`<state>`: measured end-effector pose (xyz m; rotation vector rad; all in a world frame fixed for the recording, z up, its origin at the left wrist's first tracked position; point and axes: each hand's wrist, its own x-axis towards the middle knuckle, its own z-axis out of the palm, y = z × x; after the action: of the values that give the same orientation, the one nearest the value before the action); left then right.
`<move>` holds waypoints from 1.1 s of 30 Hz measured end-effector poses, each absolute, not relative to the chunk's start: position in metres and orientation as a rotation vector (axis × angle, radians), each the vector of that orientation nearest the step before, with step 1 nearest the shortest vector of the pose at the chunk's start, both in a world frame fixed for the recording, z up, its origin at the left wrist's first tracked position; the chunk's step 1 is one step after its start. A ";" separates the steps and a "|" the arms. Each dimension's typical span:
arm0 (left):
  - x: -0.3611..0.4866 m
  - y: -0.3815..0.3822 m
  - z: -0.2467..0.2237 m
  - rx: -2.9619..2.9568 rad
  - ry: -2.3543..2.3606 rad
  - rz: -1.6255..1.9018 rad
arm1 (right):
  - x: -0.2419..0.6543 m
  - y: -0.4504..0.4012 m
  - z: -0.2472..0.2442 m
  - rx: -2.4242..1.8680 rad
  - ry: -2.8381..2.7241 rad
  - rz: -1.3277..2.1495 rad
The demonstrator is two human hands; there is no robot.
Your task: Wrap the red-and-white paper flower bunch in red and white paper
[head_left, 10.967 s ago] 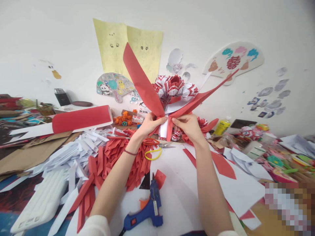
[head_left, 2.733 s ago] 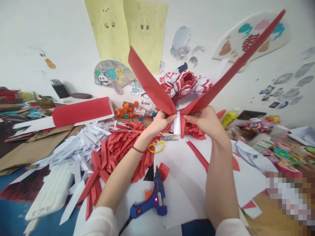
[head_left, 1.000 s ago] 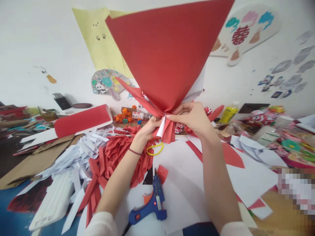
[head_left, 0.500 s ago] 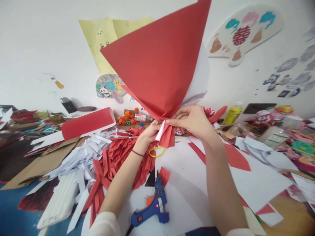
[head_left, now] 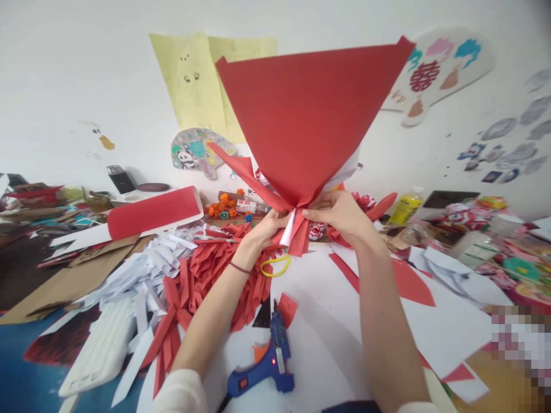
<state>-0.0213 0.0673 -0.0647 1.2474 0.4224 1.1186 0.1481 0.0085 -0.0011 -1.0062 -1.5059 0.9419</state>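
A large sheet of red wrapping paper fans out upward above the table, gathered into a pinched neck low down. My left hand grips that neck from the left, its fingers partly hidden by the paper. From the right, my right hand pinches the same neck between thumb and fingers. Below the hands, a short pleated tail of red paper with a white fold sticks out. Beneath it lies a yellow-handled pair of scissors. Nearer me, a blue hot glue gun with a small red light rests on white paper.
Folded red paper strips heap up left of centre, beside white strips. A red paper roll lies behind them. At the right stand a yellow bottle and loose paper sheets. A white phone case lies front left.
The red paper has turned and tilted, its top edge now lower and nearly level, further right. A red flap shows more at the left. Both hands keep hold of the neck.
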 end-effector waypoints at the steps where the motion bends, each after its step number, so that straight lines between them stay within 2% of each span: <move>1: -0.022 0.067 -0.064 1.245 0.408 1.108 | 0.148 0.009 -0.001 -1.001 -1.510 0.939; 33: -0.019 0.047 -0.037 1.568 0.360 1.179 | 0.169 0.018 -0.011 -0.873 -1.518 0.806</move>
<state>-0.0187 0.0468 -0.0372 1.5680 0.3603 1.1788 0.1691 0.0179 -0.0107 -0.8725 -1.5178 0.8061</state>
